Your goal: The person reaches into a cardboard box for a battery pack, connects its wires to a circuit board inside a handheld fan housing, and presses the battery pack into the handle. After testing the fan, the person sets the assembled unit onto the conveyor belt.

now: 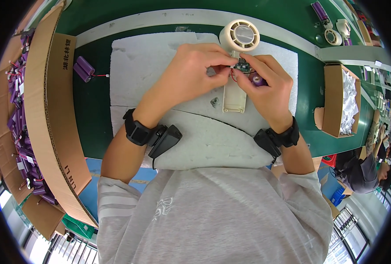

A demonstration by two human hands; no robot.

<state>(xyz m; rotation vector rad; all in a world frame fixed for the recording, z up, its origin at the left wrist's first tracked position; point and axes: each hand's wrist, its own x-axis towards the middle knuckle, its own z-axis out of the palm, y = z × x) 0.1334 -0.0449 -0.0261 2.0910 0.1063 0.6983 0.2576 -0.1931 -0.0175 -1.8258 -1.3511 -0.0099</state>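
A cream handheld fan [241, 35] lies on the white foam mat, its round head away from me and its open handle shell [234, 100] toward me. Above the handle my right hand [270, 83] grips a small green circuit board [243, 65] between thumb and fingers. Under that palm a purple battery cell [258, 80] partly shows. My left hand [195, 66] is closed in a pinch at the board's left edge, on what looks like a small white wire plug [232, 67]. A red wire [234, 75] loops below it; the fingertips hide part of the joint.
Two joined purple cells [84, 69] with a wired plug lie left of the foam mat [138, 79]. A tall cardboard box [61, 119] of battery packs stands at the left. Right is a carton [333, 101] of white pieces; more fan parts [333, 37] lie far right. Another person [363, 171] sits beyond.
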